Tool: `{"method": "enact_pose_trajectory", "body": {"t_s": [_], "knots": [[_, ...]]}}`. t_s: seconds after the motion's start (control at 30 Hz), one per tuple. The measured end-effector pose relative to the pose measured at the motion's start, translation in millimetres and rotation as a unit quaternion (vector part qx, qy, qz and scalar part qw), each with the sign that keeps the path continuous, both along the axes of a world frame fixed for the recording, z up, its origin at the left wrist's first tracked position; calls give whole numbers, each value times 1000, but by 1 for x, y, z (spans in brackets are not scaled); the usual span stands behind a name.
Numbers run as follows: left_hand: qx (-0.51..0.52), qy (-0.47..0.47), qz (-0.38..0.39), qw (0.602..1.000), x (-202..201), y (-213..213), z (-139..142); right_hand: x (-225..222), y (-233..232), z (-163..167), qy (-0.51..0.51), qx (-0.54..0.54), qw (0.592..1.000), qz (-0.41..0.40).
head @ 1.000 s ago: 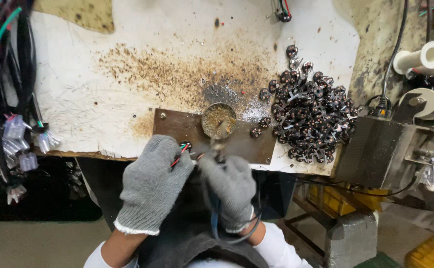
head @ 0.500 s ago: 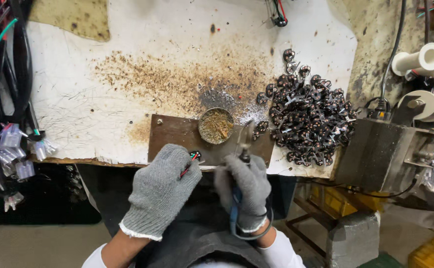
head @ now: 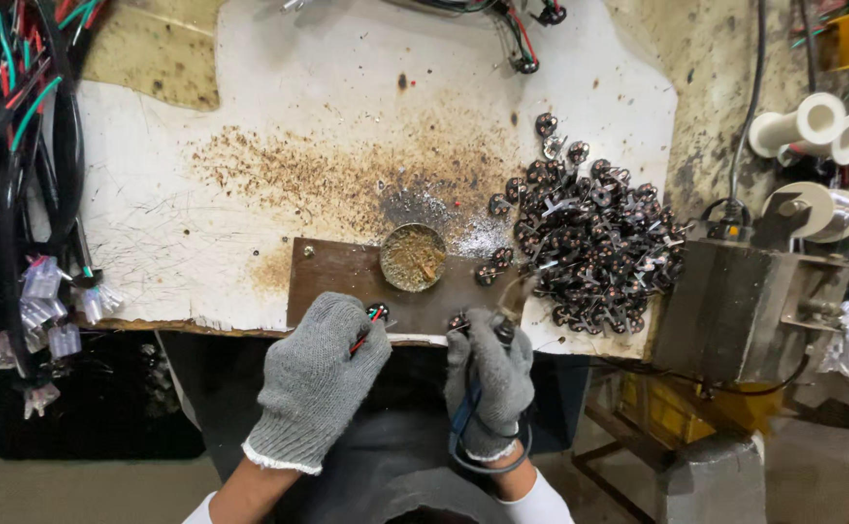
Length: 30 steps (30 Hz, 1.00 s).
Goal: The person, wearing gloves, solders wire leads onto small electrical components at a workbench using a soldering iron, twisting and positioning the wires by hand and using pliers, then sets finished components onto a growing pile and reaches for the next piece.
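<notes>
My left hand (head: 316, 378), in a grey knitted glove, pinches thin red and green wires (head: 360, 340) with a small black part (head: 378, 311) at their end, at the front edge of a brown metal plate (head: 332, 281). My right hand (head: 490, 374), also gloved, grips a dark pen-like tool (head: 500, 335) with a blue cord (head: 461, 417) running down past the wrist. A small black part (head: 458, 321) sits at its fingertips. A round tin (head: 413, 257) of brownish paste rests on the plate just beyond both hands.
A heap of small black metal-tabbed parts (head: 594, 238) lies right of the tin. A grey metal box (head: 735, 306) and white spools (head: 803, 126) stand at the right. Wire bundles with clear connectors (head: 46, 301) hang at the left. The white bench top (head: 250, 146) is stained brown.
Both hands have drawn apart along the plate's front edge. The right hand with its tool has shifted right and nearer the plate.
</notes>
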<state>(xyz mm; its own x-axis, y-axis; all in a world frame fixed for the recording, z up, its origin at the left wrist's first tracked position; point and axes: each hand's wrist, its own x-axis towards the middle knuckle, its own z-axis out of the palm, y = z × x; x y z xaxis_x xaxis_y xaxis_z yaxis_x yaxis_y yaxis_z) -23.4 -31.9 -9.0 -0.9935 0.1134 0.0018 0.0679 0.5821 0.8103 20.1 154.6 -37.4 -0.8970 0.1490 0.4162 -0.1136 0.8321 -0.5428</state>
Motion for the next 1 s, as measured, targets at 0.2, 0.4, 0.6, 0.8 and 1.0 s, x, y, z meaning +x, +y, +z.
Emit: {"method": "enact_pose_trajectory", "body": {"t_s": [0.2, 0.4, 0.6, 0.8, 1.0], "knots": [[-5, -7, 3, 1000, 1, 0, 1, -17, -1, 25, -57, 6, 995, 79], [6, -42, 8, 999, -10, 0, 11, -23, 4, 35, -76, -16, 989, 129], [8, -38, 14, 999, 9, -4, -26, -15, 14, 1, -16, -16, 991, 132], [-24, -100, 51, 993, -11, 4, 13, -9, 12, 28, 46, 28, 976, 209], [21, 106, 96, 990, -12, 11, 47, -8, 36, 30, -1, -18, 975, 223]]}}
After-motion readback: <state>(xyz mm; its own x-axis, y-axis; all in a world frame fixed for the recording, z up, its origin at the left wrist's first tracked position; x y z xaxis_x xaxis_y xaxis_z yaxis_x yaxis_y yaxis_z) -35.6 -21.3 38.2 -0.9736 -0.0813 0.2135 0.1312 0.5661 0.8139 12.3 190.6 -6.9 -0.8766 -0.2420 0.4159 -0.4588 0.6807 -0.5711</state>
